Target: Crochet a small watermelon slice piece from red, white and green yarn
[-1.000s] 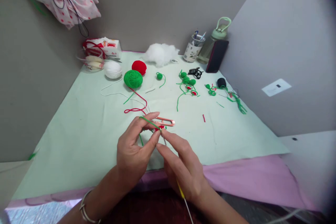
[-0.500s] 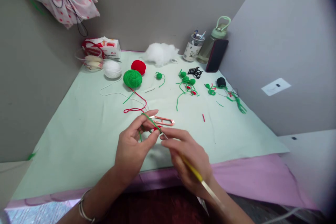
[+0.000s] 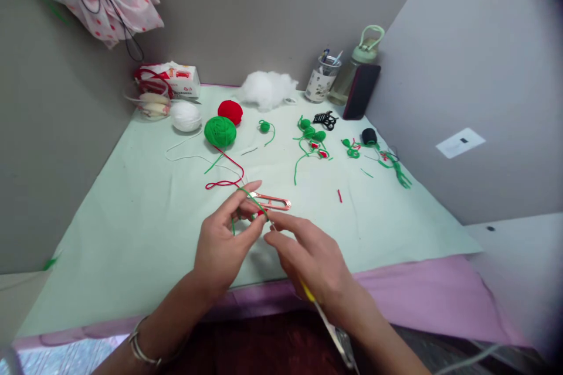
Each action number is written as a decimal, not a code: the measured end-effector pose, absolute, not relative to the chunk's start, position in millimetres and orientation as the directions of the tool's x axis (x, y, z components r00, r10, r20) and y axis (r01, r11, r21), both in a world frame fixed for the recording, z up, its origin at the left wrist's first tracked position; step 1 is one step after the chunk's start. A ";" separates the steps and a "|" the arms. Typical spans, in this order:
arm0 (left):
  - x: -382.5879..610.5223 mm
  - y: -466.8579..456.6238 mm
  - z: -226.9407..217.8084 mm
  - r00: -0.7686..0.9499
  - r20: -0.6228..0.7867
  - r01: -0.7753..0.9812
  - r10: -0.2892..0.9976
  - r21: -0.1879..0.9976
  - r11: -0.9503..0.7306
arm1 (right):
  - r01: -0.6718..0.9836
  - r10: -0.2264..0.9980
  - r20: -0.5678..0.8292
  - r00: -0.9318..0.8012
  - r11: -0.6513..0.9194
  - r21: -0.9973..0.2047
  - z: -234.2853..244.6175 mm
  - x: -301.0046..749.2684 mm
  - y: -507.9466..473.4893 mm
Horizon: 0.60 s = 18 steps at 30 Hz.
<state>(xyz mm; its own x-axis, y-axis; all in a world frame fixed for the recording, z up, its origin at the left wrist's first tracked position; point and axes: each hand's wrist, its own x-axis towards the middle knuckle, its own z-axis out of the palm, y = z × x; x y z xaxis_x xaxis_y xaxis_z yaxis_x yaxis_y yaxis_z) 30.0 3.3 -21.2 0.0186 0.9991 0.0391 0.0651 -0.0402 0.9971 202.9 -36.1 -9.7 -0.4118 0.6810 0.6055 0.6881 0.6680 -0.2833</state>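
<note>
Yarn work at centre frame: my left hand [image 3: 220, 252] has its grip clamped on a small red-and-green crochet piece [image 3: 261, 214], with the green strand [image 3: 248, 194] looped over the forefinger. My right hand [image 3: 310, 258] is closed around the crochet hook [image 3: 309, 294]. If the strand slackens it could slide off the finger, and the hook could lose its loop. Hook tip and stitches hide inside the pinch. Thread snips [image 3: 276, 203] lie on the desk [image 3: 132, 234] just beyond.
</note>
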 end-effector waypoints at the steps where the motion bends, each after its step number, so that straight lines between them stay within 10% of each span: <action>1: 30.0 3.7 -21.1 0.014 -0.002 0.027 1.000 1.000 0.002 | 0.713 0.632 0.656 -0.413 0.672 -0.198 -15.4 198.4 -35.2; 11: 22.1 5.5 -15.0 0.255 -0.148 -0.310 0.956 0.924 0.225 | 0.691 0.454 0.791 -0.409 0.720 -0.057 -24.2 200.8 -31.9; 18: 9.2 17.2 -15.0 0.427 -0.161 -0.225 0.890 0.934 0.277 | 0.506 0.578 0.699 -0.421 0.789 -0.348 -23.0 220.5 -32.4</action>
<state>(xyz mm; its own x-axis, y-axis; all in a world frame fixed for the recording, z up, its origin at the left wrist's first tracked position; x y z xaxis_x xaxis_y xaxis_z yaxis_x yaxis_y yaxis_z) 9.2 17.2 -15.0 0.4270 0.8898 -0.1610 -0.2247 0.2769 0.9343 220.5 -32.4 -23.0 -0.4210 0.5783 0.6988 0.5059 0.7892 -0.3483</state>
